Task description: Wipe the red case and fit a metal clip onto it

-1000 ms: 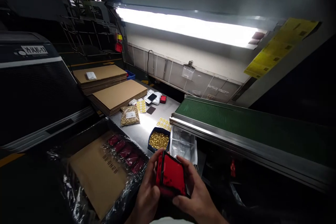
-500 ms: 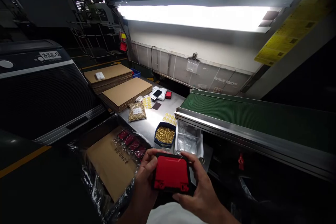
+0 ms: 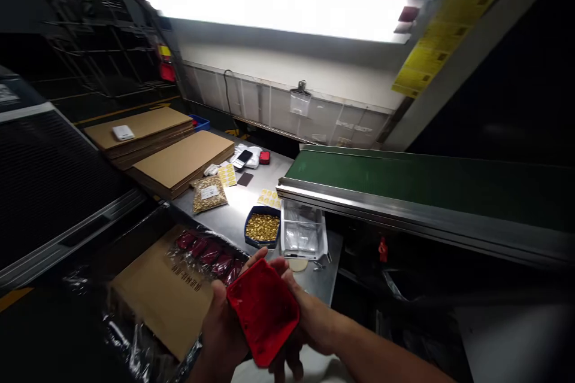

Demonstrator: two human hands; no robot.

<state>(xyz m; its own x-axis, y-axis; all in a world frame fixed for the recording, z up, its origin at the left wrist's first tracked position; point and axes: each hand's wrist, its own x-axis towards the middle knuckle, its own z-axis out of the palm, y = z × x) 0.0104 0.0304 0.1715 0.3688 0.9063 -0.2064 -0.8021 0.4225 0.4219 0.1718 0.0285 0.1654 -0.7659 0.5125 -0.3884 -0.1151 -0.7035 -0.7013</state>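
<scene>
Both my hands hold a flat red square case (image 3: 264, 310) low in the middle of the view, tilted with one corner down. My left hand (image 3: 222, 332) grips its left edge, thumb on top. My right hand (image 3: 305, 317) cups it from behind and the right, fingers curled under the case. Just beyond the case lie a blue tray of small gold parts (image 3: 262, 228) and a clear plastic tray (image 3: 303, 234) on the steel table (image 3: 251, 197).
A box lined with plastic film holds cardboard (image 3: 157, 296) and a row of dark red wrapped items (image 3: 209, 251) at my left. Flat cardboard stacks (image 3: 179, 158), a bag of gold parts (image 3: 209, 194), yellow sticker sheets and a phone lie farther back. A green conveyor belt (image 3: 426, 182) runs right.
The red case has been turned from facing me flat to a tilted, corner-down pose, and its black rim no longer shows. My view has swung to the right.
</scene>
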